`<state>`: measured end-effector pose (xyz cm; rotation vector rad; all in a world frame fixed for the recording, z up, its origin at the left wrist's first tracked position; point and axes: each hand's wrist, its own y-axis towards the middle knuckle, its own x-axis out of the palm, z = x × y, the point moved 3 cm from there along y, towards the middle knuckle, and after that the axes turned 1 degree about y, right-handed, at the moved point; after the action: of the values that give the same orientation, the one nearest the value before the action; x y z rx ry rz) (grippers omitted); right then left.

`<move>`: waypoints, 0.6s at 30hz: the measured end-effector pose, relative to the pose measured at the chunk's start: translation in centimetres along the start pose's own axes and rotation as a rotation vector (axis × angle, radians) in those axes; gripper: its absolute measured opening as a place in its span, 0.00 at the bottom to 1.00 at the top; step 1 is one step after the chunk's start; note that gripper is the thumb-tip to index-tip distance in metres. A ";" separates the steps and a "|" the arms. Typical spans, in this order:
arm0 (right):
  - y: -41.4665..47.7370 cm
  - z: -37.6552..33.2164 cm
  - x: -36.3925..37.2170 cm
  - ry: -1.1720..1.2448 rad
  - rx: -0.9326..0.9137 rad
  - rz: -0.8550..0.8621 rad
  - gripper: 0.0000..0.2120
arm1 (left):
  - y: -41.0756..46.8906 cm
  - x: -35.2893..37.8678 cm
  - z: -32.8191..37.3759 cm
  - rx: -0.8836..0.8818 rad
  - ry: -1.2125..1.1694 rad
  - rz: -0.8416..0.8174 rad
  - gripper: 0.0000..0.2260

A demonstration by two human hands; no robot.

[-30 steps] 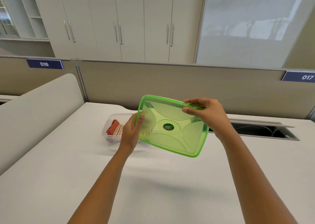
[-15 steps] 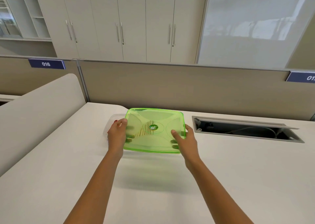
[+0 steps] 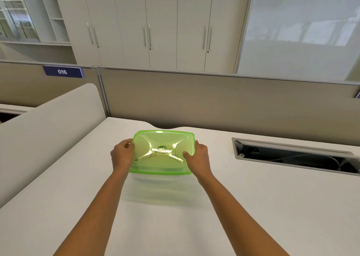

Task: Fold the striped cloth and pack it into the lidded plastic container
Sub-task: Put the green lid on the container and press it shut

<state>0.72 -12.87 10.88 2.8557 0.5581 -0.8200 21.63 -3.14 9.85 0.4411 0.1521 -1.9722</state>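
A translucent green lid lies flat on top of the clear plastic container in the middle of the white desk. My left hand grips the lid's left edge. My right hand holds its right edge, thumb pressed on top. The striped cloth shows only faintly through the lid, inside the container.
An open cable trough is set into the desk at the right. A beige partition runs along the desk's far edge, and a curved white divider stands at the left. The white desk surface spreads toward me.
The lid went from tilted in the air, down and left onto the container, and now lies level over it. Both hands shifted to its side edges.
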 end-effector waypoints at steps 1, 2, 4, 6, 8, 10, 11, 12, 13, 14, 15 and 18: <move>0.4 -0.1 0.4 -0.022 0.003 -0.007 0.27 | 0.4 0.0 -0.1 -0.001 0.013 0.006 0.14; 0.9 -0.1 0.9 -0.041 0.006 -0.013 0.28 | 0.8 0.1 -0.2 -0.004 0.024 0.012 0.14; 1.5 0.0 1.6 -0.077 0.015 -0.020 0.30 | 1.4 0.1 -0.5 -0.009 0.039 0.021 0.14; 2.0 0.1 2.1 -0.118 0.020 -0.026 0.31 | 1.8 0.3 -0.8 -0.001 0.053 0.027 0.13; 2.3 0.3 2.5 -0.182 0.015 -0.028 0.31 | 2.2 0.5 -1.0 0.007 0.067 0.032 0.13; 2.6 0.7 2.9 -0.255 0.006 -0.028 0.30 | 2.6 0.6 -1.2 0.009 0.085 0.032 0.13; 2.5 0.7 2.9 -0.276 0.001 -0.023 0.29 | 2.8 0.6 -1.2 0.010 0.096 0.029 0.13; 2.7 0.9 3.1 -0.285 -0.004 -0.015 0.28 | 3.0 0.7 -1.3 0.009 0.107 0.026 0.13; 2.7 1.0 3.2 -0.284 -0.008 -0.006 0.28 | 3.2 0.8 -1.4 0.012 0.114 0.022 0.13; 2.7 1.0 3.2 -0.279 -0.013 0.003 0.27 | 3.2 0.8 -1.5 0.015 0.117 0.021 0.13; 2.9 1.0 3.2 -0.272 -0.015 0.005 0.27 | 3.3 0.9 -1.6 0.014 0.117 0.020 0.13; 3.4 1.0 3.2 -0.228 -0.006 0.005 0.26 | 3.7 1.2 -1.7 0.007 0.133 0.017 0.13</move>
<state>3.98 -15.20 8.38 2.7052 0.5214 -1.1214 24.86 -5.24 8.18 0.5766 0.2245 -1.9277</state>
